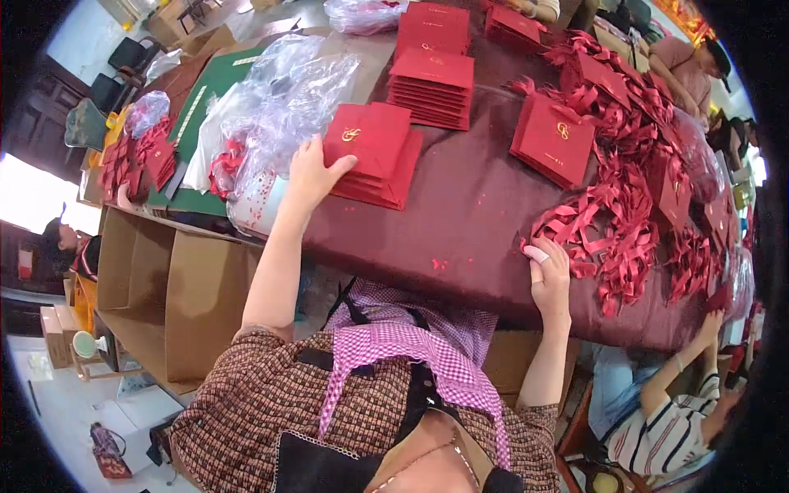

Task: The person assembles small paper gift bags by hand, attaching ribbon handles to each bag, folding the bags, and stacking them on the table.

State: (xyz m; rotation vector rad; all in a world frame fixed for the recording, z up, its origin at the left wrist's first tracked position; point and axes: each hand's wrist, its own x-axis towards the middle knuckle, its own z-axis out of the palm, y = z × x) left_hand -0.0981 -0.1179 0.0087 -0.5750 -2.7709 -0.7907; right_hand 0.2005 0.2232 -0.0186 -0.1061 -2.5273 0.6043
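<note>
**Two hands at work among red packets and ribbons**

Grasps loosely, with the left hand (315,174), the left edge of a stack of red packets (386,152) marked in gold, with the thumb on the top packet and the fingers along the side. Has this stack lying on the near part of a counter (386,251) covered in dark red cloth.

Curls the fingers of the right hand (549,279) at the near left edge of a heap of red ribbons (604,226), with a bit of red at the tips; cannot tell whether pinched or merely touched. Wears a white band (537,255) on one finger there.

Has a taller pile (431,90) of packets just beyond the grasped stack, and a smaller pile (555,135) beside the ribbons. Has red scraps (441,264) strewn between the hands.

To the left, has crumpled clear plastic (296,90) over a green surface (218,78), with an open cardboard box (201,304) below the edge. Shares the right end with a co-worker in a striped top (653,435).
</note>
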